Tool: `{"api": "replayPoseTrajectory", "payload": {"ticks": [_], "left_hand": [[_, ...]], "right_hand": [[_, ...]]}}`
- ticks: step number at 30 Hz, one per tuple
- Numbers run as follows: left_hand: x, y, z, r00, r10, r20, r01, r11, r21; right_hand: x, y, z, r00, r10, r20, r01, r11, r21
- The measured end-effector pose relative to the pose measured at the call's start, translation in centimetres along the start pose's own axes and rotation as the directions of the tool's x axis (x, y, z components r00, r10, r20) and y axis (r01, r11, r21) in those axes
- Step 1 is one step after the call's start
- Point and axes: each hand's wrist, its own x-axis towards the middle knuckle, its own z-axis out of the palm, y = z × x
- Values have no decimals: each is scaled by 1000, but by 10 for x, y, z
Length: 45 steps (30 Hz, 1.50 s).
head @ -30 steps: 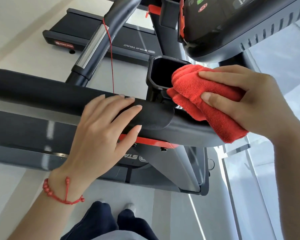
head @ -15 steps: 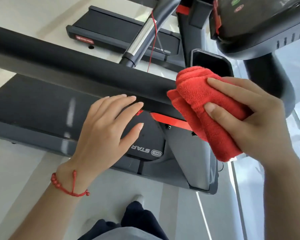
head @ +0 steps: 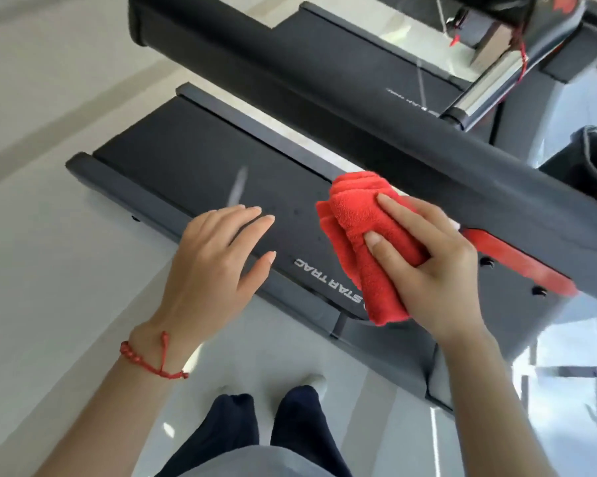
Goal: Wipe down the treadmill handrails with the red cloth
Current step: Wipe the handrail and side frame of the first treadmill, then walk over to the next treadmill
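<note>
Holding bunched cloth [head: 366,242] in right hand [head: 431,266], fingers curled round it, cloth just below near handrail [head: 376,108], contact unclear. Left hand [head: 214,263] open, fingers straight, holding nothing, off rail. Wiping judged mid-way; no visible sign which stretches are done.

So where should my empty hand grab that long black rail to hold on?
Judging by its shape, wrap the left hand over the handrail from above, on its bare padded stretch left of the red cloth. It is a long round bar, so fingers can likely curl around it.
</note>
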Motion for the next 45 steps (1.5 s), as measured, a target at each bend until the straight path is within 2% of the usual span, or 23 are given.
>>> {"api": "replayPoseTrajectory", "payload": {"ticks": [8,15,21,30,32,37,45], "left_hand": [[-60,-66,-28,971,-239,28,232,961,153],[-102,-105,-27,875,-485,-4,466,838,284],[-132,-136,0,712,-701,-46,671,659,340],[-165,-177,23,417,-909,23,841,395,370],[-169,-189,19,378,-925,33,855,362,371],[-180,-234,-2,385,-923,-3,856,356,375],[-206,-333,-62,381,-923,-58,872,337,356]], "right_hand": [[7,-32,119,985,-46,169,36,997,62],[25,-38,213,921,-169,351,142,985,102],[40,-35,280,813,-244,528,176,968,178],[58,-41,363,646,-328,689,248,944,216],[60,-46,383,631,-330,703,259,943,210],[68,-69,434,615,-332,715,273,941,201],[83,-146,515,618,-355,701,302,931,205]]}}
